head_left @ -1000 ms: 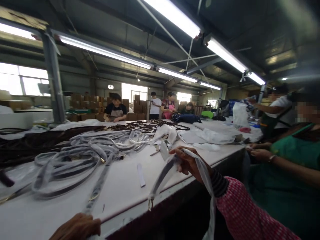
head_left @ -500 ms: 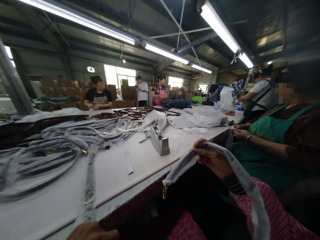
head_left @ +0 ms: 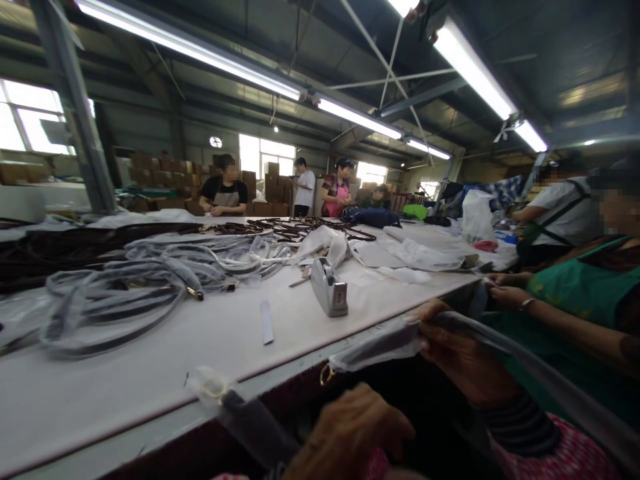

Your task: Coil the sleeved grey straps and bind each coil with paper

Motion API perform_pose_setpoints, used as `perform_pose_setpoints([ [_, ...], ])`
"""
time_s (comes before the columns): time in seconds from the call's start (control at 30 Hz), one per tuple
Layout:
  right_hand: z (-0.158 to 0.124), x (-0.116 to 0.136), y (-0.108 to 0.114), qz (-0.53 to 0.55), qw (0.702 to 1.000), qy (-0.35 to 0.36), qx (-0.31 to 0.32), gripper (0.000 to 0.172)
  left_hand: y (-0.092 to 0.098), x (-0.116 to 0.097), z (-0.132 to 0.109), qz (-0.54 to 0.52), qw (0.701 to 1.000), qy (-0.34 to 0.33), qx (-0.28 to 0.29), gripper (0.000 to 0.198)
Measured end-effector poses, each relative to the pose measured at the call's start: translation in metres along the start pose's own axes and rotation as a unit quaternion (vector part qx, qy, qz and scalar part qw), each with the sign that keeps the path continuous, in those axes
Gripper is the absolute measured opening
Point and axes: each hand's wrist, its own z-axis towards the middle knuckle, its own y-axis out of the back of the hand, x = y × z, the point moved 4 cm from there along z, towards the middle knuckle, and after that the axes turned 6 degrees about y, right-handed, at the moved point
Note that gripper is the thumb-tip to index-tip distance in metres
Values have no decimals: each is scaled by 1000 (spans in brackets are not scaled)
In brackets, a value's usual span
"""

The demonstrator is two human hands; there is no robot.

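The left hand (head_left: 350, 427) has swung right, toward the other hand, drawing the ringed strap (head_left: 255, 427) across the worktop (head_left: 150, 400). That strap now slants over the near edge, its pale ring (head_left: 215, 392) at the lip; the blurred hand seems closed on the lower part. The right hand (head_left: 460, 353) is lower than half a second ago, and holds the clasp strap (head_left: 380, 347) between thumb and fingers. So the two lengths are now close together in front of the body; I cannot tell whether they are one strap.

Both are dark bands in cloudy, loose wrap. The clasp strap's gold clasp (head_left: 327, 375) dangles bare just off the edge, and its other part trails over the hand to the lower right.

Farther in lie a white strip (head_left: 267, 322), then a tape dispenser (head_left: 330, 287), with wrapped straps (head_left: 125, 300) heaped to the left.
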Motion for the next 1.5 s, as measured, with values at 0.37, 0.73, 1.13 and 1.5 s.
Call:
perform_pose_setpoints([
  [0.37,13,-10,-79,35,956,66,284,4,88,21,-21,-160,965,179,104,59],
  [0.73,44,-35,-97,-72,951,-101,285,49,193,-31,-73,356,899,92,-239,21],
  [1.13,62,-14,-158,-331,882,168,290,22,226,-43,-95,205,946,150,-203,33],
  [1.5,105,12,-171,-481,662,510,264,33,174,19,-88,-293,934,162,-121,29],
])
